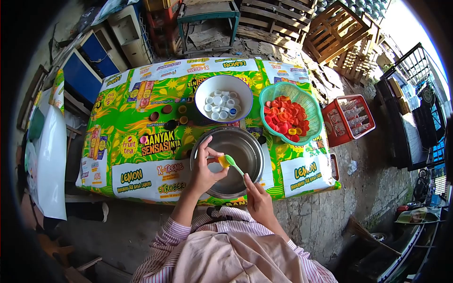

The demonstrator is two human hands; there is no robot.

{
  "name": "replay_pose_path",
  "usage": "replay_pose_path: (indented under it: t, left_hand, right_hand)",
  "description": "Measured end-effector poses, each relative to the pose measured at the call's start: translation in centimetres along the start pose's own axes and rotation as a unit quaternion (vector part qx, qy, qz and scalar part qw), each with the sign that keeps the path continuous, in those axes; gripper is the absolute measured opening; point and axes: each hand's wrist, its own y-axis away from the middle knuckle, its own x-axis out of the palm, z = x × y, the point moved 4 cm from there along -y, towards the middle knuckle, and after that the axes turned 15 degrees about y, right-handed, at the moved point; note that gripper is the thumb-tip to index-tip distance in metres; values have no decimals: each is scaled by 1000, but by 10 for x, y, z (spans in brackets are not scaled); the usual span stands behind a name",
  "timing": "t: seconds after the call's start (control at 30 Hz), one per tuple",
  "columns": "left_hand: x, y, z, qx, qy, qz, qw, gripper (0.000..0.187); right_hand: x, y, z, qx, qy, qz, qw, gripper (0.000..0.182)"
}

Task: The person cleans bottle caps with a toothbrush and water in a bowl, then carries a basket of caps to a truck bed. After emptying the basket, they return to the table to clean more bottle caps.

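My left hand (pixel 206 166) pinches a yellow bottle cap (pixel 223 162) between thumb and fingers. A light green toothbrush (pixel 235 166) is gripped near its lower end by my right hand (pixel 257 199), and its head meets the cap. Both hands are above a steel basin (pixel 261 157), whose bottom looks wet or filled with water. Behind the basin stands a white enamel bowl (pixel 202 87) with several white caps (pixel 218 100) inside. To its right, a turquoise plastic basket (pixel 315 104) holds many red and orange caps (pixel 285 117), plus a few yellow ones.
Several loose dark and brown caps (pixel 167 109) and a pink cap (pixel 143 139) lie on the left of the table with its printed cover (pixel 118 155). A red crate (pixel 339 139) of bottles stands off the right edge. Wooden pallets (pixel 336 30) lie beyond.
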Motion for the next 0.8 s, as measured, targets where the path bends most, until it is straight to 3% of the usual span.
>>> replay_pose_path:
  t: [0.07, 0.13, 0.2, 0.33, 0.47, 0.53, 0.6, 0.63, 0.73, 0.8]
  left_hand:
    - [1, 0, -1, -7, 9, -15, 1000, 84]
    - [-1, 0, 0, -15, 16, -28, 999, 86]
    - [-2, -1, 1, 4, 5, -29, 1000, 89]
    - [-5, -2, 3, 23, -6, -32, 999, 91]
    - [-2, -2, 2, 18, 4, -29, 999, 89]
    - [-1, -1, 2, 8, 22, -34, 999, 87]
    - [0, 0, 11, -69, 153, -5, 986, 74]
    - [0, 2, 16, -94, 211, 10, 973, 54]
    - [-1, 4, 23, -109, 273, 26, 955, 42]
    - [3, 6, 20, -104, 281, 39, 953, 36]
  right_hand:
    - [-1, -6, -4, 68, 16, -6, 998, 51]
    - [0, -3, -3, 56, 11, -15, 998, 51]
    - [2, 0, 1, -25, 39, -15, 999, 57]
    - [-4, -9, -6, 56, 12, -42, 997, 57]
    - [5, -4, -5, 5, -12, -20, 1000, 56]
    - [4, -6, -10, 41, -3, -24, 999, 54]
    - [-2, -6, -11, 47, -10, -72, 996, 54]
    - [-4, -5, -7, 32, -31, -62, 997, 54]
    - [0, -1, -8, 20, 11, -1, 1000, 54]
    - [0, -4, -10, 27, -3, -30, 999, 47]
